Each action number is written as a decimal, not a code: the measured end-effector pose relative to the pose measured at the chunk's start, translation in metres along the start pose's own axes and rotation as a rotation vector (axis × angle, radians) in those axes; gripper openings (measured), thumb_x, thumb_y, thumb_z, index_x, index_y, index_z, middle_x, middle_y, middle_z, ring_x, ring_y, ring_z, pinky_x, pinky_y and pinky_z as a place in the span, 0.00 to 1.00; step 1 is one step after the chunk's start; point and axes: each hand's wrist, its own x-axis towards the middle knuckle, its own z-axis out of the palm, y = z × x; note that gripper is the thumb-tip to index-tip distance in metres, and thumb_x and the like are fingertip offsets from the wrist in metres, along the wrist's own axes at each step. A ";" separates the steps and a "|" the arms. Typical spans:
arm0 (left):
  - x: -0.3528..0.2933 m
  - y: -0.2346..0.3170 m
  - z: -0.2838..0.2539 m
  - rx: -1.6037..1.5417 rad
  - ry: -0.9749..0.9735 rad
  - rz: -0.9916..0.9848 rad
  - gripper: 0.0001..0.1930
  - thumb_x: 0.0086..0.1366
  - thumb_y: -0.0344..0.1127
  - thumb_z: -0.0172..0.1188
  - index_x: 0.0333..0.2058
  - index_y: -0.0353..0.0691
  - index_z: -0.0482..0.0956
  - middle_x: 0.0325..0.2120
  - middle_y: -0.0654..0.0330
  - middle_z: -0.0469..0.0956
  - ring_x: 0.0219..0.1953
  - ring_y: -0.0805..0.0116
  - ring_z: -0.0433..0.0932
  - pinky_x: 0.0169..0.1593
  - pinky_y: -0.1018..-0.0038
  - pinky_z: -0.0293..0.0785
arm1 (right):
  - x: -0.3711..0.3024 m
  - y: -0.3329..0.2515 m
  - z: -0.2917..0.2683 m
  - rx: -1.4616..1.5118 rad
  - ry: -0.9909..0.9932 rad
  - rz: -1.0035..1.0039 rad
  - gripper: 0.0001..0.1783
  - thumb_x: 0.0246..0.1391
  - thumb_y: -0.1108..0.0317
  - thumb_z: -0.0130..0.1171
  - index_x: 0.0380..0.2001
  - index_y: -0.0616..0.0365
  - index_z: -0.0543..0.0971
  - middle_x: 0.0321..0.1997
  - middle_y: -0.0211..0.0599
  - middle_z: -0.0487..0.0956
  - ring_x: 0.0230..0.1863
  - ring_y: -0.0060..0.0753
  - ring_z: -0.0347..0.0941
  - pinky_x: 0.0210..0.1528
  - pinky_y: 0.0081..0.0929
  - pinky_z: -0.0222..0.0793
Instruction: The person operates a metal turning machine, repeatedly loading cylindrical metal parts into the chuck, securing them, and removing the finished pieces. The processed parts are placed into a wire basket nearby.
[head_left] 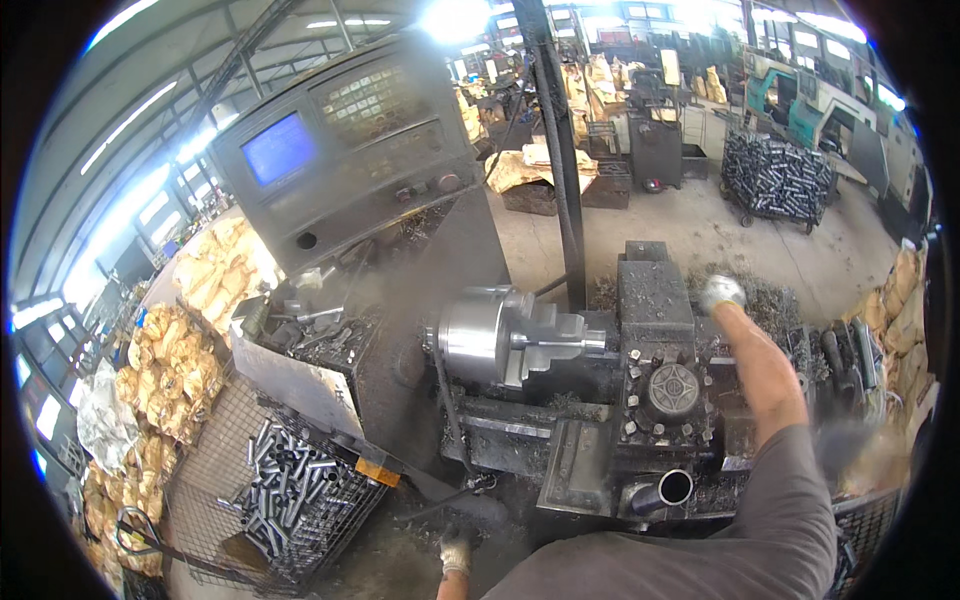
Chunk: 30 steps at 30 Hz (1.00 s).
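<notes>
While the right hand (724,292) lies right of centre, beside a dark block (655,300) of the lathe and near loose metal shavings (775,300), the left hand (455,556) is at the lower edge, near the machine's base. Both hands appear gloved; whether the fingers of either are apart, together or clamped on anything cannot be told. The chuck (472,337) is at centre frame, left of the tool turret (673,390). An open-ended tube (675,487) tilts upward below the turret.

Containers are noted as follows. A wire-mesh basket (195,500) at lower left holds a loose heap of short metal tubes (285,485), lying in all directions. A wheeled cart (785,214) at upper right is piled full with similar pieces. An open tray (300,390), left of centre, carries dark metal items, too jumbled to identify. Crumpled tan sacks (170,370) stand along the left; their contents are hidden. A second mesh container (868,520) is partly visible at lower right.
</notes>
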 end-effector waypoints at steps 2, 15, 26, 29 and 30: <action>0.046 0.003 -0.040 0.632 0.064 0.538 0.11 0.70 0.36 0.63 0.45 0.37 0.85 0.33 0.51 0.85 0.34 0.61 0.82 0.40 0.64 0.79 | -0.003 0.010 0.011 0.070 -0.022 -0.263 0.21 0.59 0.50 0.64 0.38 0.58 0.89 0.43 0.54 0.88 0.44 0.51 0.87 0.45 0.43 0.82; 0.018 0.393 0.212 0.912 -0.238 1.175 0.46 0.56 0.35 0.71 0.72 0.31 0.62 0.61 0.36 0.76 0.66 0.42 0.75 0.73 0.52 0.65 | -0.100 -0.207 0.021 -0.043 -0.498 -0.888 0.36 0.45 0.51 0.76 0.53 0.64 0.85 0.45 0.48 0.89 0.48 0.40 0.87 0.43 0.44 0.85; 0.073 0.409 0.259 1.396 0.107 1.352 0.42 0.52 0.37 0.69 0.69 0.44 0.70 0.69 0.54 0.72 0.74 0.53 0.67 0.77 0.52 0.56 | -0.100 -0.205 -0.014 -0.088 -0.833 -0.831 0.37 0.44 0.38 0.78 0.45 0.61 0.89 0.46 0.47 0.89 0.42 0.42 0.87 0.47 0.42 0.81; 0.072 0.425 0.267 1.505 0.019 1.280 0.43 0.53 0.39 0.70 0.70 0.46 0.69 0.71 0.53 0.71 0.76 0.53 0.64 0.78 0.50 0.57 | -0.089 -0.159 -0.023 -0.041 -0.639 -1.022 0.28 0.40 0.44 0.78 0.33 0.59 0.90 0.33 0.45 0.89 0.35 0.40 0.86 0.43 0.42 0.81; 0.073 0.428 0.266 1.514 -0.017 1.213 0.44 0.52 0.41 0.71 0.70 0.46 0.69 0.71 0.52 0.71 0.76 0.53 0.64 0.78 0.50 0.57 | -0.085 -0.141 -0.027 -0.155 -0.558 -0.923 0.24 0.40 0.47 0.77 0.31 0.58 0.89 0.31 0.47 0.88 0.31 0.40 0.85 0.37 0.41 0.80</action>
